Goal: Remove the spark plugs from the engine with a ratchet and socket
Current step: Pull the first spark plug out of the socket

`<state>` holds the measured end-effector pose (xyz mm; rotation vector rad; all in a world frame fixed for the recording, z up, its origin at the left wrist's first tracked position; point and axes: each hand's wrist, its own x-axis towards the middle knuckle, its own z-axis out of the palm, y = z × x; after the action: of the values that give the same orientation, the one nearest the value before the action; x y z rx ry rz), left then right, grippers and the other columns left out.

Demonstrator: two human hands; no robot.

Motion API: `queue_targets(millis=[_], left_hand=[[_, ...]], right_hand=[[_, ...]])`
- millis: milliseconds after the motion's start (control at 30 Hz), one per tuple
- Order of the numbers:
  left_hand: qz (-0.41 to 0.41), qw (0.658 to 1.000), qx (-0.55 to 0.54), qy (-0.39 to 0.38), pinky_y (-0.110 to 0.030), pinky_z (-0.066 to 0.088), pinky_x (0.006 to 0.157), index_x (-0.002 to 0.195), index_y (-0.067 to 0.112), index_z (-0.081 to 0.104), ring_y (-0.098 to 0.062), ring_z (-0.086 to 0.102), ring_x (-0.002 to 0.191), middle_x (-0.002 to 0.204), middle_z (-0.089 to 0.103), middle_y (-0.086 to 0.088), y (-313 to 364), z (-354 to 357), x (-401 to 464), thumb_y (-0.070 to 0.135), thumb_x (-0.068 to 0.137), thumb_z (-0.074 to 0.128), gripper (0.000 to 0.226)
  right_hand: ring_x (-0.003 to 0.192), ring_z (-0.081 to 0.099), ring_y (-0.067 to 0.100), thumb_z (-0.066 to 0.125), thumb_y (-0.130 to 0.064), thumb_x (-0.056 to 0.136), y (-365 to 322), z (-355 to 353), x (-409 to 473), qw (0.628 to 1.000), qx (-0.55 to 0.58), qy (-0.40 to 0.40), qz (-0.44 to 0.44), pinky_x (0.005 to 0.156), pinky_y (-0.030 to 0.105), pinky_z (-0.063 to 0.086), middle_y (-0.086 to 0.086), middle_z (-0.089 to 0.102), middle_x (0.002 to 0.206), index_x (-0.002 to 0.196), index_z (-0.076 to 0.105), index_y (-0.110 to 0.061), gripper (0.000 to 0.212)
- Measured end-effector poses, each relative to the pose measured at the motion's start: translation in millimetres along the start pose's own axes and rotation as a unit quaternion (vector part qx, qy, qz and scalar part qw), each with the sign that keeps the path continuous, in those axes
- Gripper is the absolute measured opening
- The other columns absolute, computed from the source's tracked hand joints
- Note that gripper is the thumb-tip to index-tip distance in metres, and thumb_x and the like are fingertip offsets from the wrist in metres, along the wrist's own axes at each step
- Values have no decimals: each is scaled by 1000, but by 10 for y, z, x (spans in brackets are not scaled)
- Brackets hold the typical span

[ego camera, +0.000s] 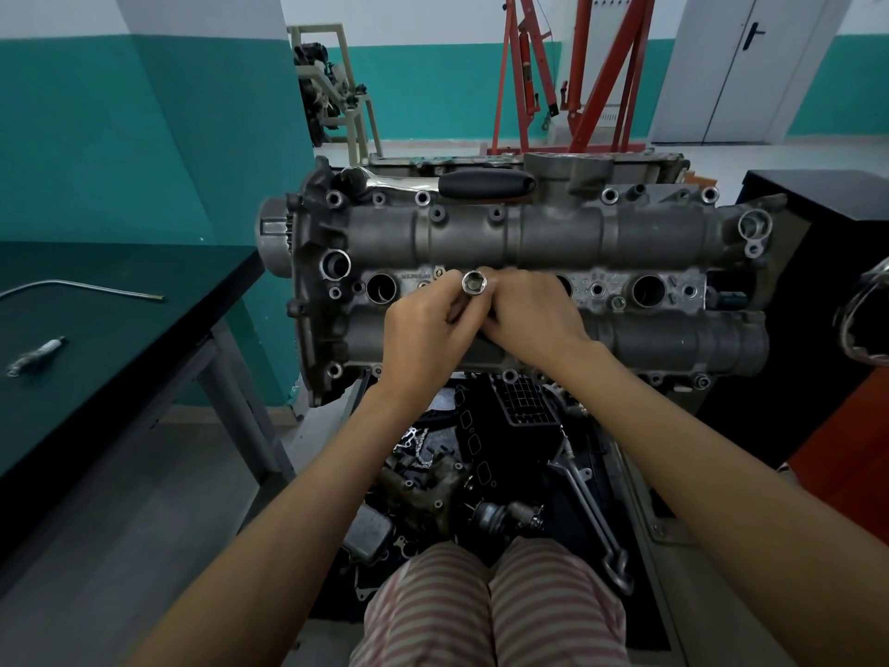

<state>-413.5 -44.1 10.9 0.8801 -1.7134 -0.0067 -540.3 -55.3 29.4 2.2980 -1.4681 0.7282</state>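
Observation:
A grey engine head (529,233) lies across the middle of the view with a row of round spark plug wells; one open well (381,287) is at the left and another (648,290) at the right. My left hand (425,329) and my right hand (531,315) meet over the middle of the row. Both pinch a shiny socket (475,282), whose open end faces up towards me. What is under my hands is hidden. The ratchet (447,182), chrome with a black handle, lies on the far edge of the engine. A removed spark plug (36,356) rests on the dark table at left.
A dark green table (120,329) stands at left with a thin metal rod (82,287) on it. Loose engine parts and a wrench (591,517) lie on the floor below the engine. A red hoist frame (577,74) stands behind. A black cabinet (818,209) is at right.

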Motion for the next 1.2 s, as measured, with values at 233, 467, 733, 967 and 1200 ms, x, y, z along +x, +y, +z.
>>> queue_targets(millis=[233, 467, 733, 967, 1200], left_hand=[[-21, 1000, 0, -8, -35, 33, 44, 63, 2, 42, -22, 38, 45, 51, 40, -6, 29, -15, -5, 15, 86, 63, 35], [-20, 1000, -15, -13, -34, 34, 43, 70, 12, 39, -21, 42, 45, 52, 45, -8, 28, -38, -7, 17, 87, 58, 26], [-8, 1000, 10, -20, -31, 30, 45, 67, 6, 41, -17, 35, 45, 51, 38, -4, -26, -6, -13, 19, 91, 53, 30], [-19, 999, -27, 7, -22, 23, 47, 63, 14, 37, -14, 29, 49, 49, 30, 7, -19, 4, 3, 15, 89, 58, 33], [-3, 1000, -18, 10, -28, 29, 45, 63, 4, 42, -14, 30, 45, 50, 32, 4, -14, 6, -11, 19, 89, 56, 33]], right_hand=[[81, 60, 35, 46, -31, 91, -18, -12, -5, 1000, 3, -10, 9, 61, 34, 35, 13, 64, 90, 96, 54, -8, 25], [74, 59, 37, 47, -30, 90, -23, -11, -5, 1000, -2, -4, 5, 56, 32, 27, 15, 63, 82, 88, 53, -8, 23], [78, 60, 35, 47, -34, 89, -19, 3, -5, 1000, 18, 2, 0, 56, 31, 28, 11, 63, 86, 90, 50, -10, 25], [80, 62, 33, 50, -39, 84, -8, -20, -1, 999, 33, 13, 4, 57, 28, 27, 11, 67, 80, 90, 63, -14, 29], [79, 60, 35, 44, -33, 87, 3, 9, 0, 1000, 23, 4, -8, 56, 31, 28, 12, 64, 88, 91, 50, -11, 23]])
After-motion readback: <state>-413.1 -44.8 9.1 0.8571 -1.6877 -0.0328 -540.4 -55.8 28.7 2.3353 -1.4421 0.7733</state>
